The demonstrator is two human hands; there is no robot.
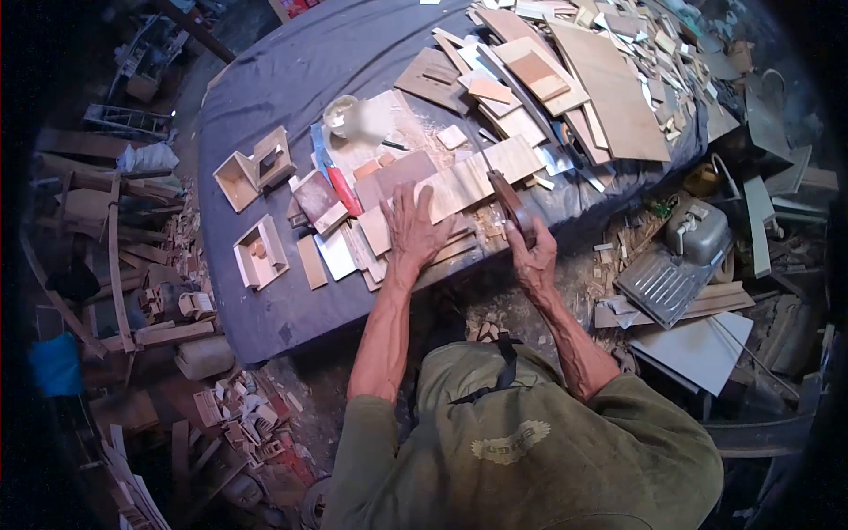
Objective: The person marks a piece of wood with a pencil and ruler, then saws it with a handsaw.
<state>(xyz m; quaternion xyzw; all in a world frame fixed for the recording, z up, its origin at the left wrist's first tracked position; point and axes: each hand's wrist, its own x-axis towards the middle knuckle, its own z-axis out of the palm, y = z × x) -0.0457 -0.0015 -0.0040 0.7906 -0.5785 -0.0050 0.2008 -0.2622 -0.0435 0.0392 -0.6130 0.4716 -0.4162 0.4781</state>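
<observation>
A long pale board (464, 187) lies slantwise near the front edge of the cloth-covered table. My left hand (413, 228) presses flat on its left part, fingers spread. My right hand (533, 256) is wrapped round the dark wooden handle of a saw (512, 205), whose thin blade reaches across the board toward its right part. Beneath and beside the board are more thin wood strips (360, 250). A red-handled tool (344, 192) lies left of my left hand, next to a reddish block (316, 196).
Small open wooden boxes (261, 253) stand on the left of the table (300, 314). A round container (340, 117) sits behind the board. Stacked panels (609, 88) and offcuts fill the back right. A metal sink (662, 283) and scrap wood lie on the floor.
</observation>
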